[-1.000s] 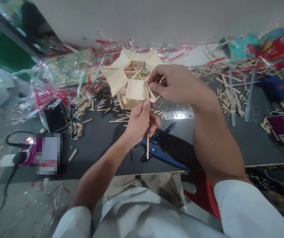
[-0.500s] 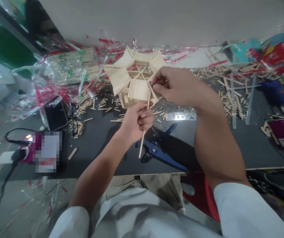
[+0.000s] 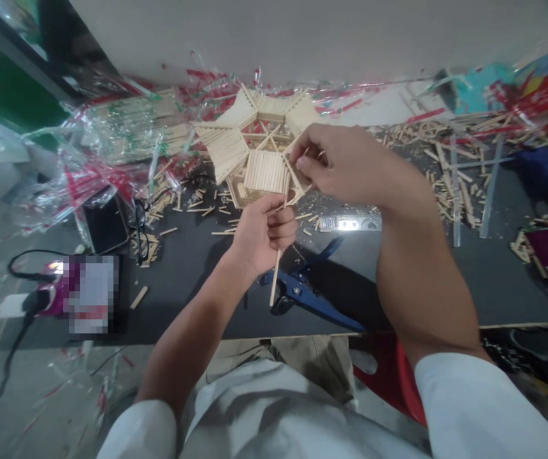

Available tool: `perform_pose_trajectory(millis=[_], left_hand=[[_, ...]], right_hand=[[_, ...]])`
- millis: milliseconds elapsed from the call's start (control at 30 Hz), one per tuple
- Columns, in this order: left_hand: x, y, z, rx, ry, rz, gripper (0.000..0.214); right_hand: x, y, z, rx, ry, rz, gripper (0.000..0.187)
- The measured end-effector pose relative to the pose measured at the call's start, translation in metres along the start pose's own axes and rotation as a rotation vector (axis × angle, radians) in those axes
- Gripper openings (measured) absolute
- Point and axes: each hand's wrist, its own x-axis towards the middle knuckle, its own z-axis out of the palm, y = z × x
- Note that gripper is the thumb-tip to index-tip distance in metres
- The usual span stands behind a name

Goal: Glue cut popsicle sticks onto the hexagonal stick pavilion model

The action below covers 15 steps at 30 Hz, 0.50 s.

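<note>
A wooden stick model (image 3: 229, 153) with slatted panels around an open lattice centre sits on the dark table. My left hand (image 3: 269, 229) is closed around a thin wooden stick (image 3: 275, 280); the stick's upper end reaches the edge of the front slatted panel (image 3: 267, 171), and its lower end points down toward me. At the model's right side my right hand (image 3: 319, 159) has thumb and fingers pinched together by a slanted strut. Whatever is between those fingertips is too small or hidden to make out.
Blue-handled cutters (image 3: 302, 290) and a metal ruler (image 3: 350, 222) lie near my hands. Cut stick pieces (image 3: 462, 191) are scattered on both sides. Plastic wrappers (image 3: 125, 127) cover bundled sticks at the back left. A phone (image 3: 106, 220) and a purple power strip (image 3: 57, 290) are at the left.
The view has shifted slightly. Both hands stay in almost the same place at the model, the left still gripping the stick and the right still pinched at the right side.
</note>
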Motion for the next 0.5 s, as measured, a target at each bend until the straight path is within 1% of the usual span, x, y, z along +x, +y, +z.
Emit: perform_pose_trajectory(millis=[167,367,500], left_hand=[[-0.0008,-0.0004,0.0005,0.007,0.021,0.017,0.025],[-0.0014,0.0003,0.0006,0.025,0.016,0.013,0.021],[0.0001,-0.0007,-0.0001,0.026,0.015,0.021,0.026]], right_hand=[[-0.0007,-0.0016,0.0,-0.011,0.01,0.004,0.01],[-0.001,-0.0013,0.0,-0.026,0.007,0.018,0.01],[-0.0002,-0.0002,0.0018,-0.008,0.01,0.007,0.008]])
